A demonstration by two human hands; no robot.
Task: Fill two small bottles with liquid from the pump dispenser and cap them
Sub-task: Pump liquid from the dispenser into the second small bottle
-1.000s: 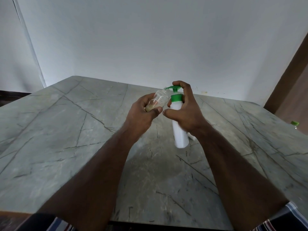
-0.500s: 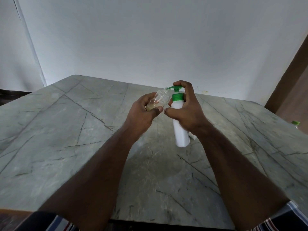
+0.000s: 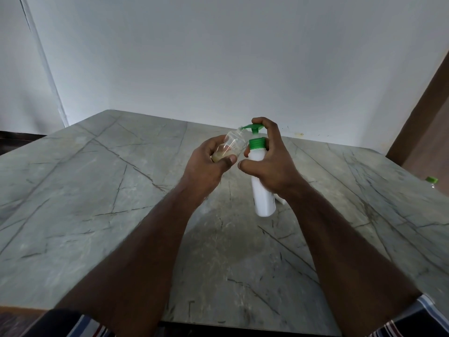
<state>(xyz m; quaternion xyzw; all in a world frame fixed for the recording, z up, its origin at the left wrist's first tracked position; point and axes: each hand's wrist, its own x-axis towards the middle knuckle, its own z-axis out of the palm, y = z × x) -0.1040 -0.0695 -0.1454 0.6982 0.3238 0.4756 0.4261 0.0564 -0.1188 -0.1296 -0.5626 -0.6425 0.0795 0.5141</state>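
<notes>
We are working over a grey veined stone table point(image 3: 97, 190), both hands raised above it. Our right hand point(image 3: 269, 164) is gripping the white pump dispenser point(image 3: 262, 190) around its neck, fingers curled, one finger resting on the green pump head point(image 3: 254, 127); the dispenser is tilting, lifted off the table. Our left hand point(image 3: 206, 166) is holding the small clear bottle point(image 3: 230, 145), fingers wrapped round its base, mouth touching the nozzle; beige liquid is sitting at its bottom. A green-capped item point(image 3: 430, 181) is lying far right.
</notes>
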